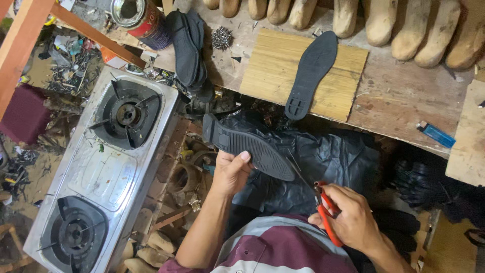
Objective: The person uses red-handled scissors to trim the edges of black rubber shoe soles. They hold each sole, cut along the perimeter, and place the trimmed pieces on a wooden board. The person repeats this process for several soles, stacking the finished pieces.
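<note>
- Far left on the wooden surface point(404, 96) stands an open round tin point(139, 17) with a red label band around its side; the print is too small to make out.
- Near the right edge of the surface lies a small flat blue packet point(437, 135), oblong, on its own.
- A pale bamboo board point(273, 71) lies in the middle of the surface with a loose black sole point(311, 71) slanting across it, heel end hanging off the near edge.
- A stack of black insoles point(188, 48) lies between tin and board, with a heap of small nails point(222, 38) just beside it; a row of wooden shoe lasts point(384, 20) lines the far edge.
- The left hand point(230, 172) holds a black shoe point(250, 146) with its ribbed sole turned up, in the air over the person's lap; the fingers are wrapped around its middle, the thumb lying on the sole.
- The right hand point(348, 220) is closed around the red handles of pliers point(326, 212), low at the right, near the shoe's toe; whether the tips touch it I cannot tell.
- A steel two-burner gas stove point(101, 167) sits to the left, below the surface.
</note>
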A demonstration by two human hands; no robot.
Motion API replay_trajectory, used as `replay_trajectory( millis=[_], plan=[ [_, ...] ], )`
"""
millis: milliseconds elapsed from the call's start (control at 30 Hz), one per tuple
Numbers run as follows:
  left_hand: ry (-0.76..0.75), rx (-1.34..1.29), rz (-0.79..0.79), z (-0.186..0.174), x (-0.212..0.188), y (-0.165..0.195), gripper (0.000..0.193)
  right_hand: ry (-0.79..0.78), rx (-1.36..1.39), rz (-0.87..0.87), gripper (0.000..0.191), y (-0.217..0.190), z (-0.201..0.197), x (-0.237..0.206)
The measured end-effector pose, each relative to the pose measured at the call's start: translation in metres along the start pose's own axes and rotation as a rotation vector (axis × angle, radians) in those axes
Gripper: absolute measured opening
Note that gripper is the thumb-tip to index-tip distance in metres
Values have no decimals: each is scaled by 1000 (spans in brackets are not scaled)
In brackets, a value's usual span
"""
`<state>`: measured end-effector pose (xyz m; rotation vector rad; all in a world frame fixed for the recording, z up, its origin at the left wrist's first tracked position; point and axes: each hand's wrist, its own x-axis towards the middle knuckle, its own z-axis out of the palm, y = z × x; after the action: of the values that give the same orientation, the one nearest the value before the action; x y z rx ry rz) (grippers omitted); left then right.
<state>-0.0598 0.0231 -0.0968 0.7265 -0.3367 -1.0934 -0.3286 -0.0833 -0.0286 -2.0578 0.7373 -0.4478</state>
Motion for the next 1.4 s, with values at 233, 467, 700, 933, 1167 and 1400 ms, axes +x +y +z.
replay_trajectory(
  millis=[233,467,700,933,1167,1400],
  plan=[
    [-21,71,-14,-7,-5,-3,24,-32,-89,-49,51,-2,-2,-5],
    [-36,106,-51,-19,-12,-1,26,-103,-4,67,44,0,-2,-8],
    [-84,107,-83,-15,-16,-4,29,-82,-37,-2,54,-12,-2,-3],
    [-140,129,-88,-15,-19,-1,28,-111,15,-11,47,-8,-2,-8],
    [-127,264,-163,-25,-21,-4,35,-92,-48,-6,57,-14,-3,-2],
    [-139,383,-240,-32,-23,-4,36,-99,-51,-67,50,-17,-6,-1]
  ],
)
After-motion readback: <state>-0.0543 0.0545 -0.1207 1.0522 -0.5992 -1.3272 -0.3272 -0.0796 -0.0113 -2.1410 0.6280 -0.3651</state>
